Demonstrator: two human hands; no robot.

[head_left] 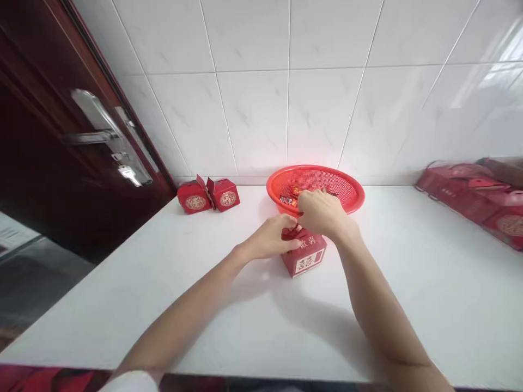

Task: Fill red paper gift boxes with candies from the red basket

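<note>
the left hand (pixel 272 238) grasped the red box (pixel 305 258) on the tabletop (pixel 102 305) before the basket (pixel 314 168), during apparent top-flap handling calling next for steady support; the right hand (pixel 322 211) showed no discernible grip.

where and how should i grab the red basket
Probably by the right end of the basket's rim, coming from the right. That rim flares out wide enough to pinch. The tiled wall is close behind, while the box, left hand and right hand crowd the front.
</note>
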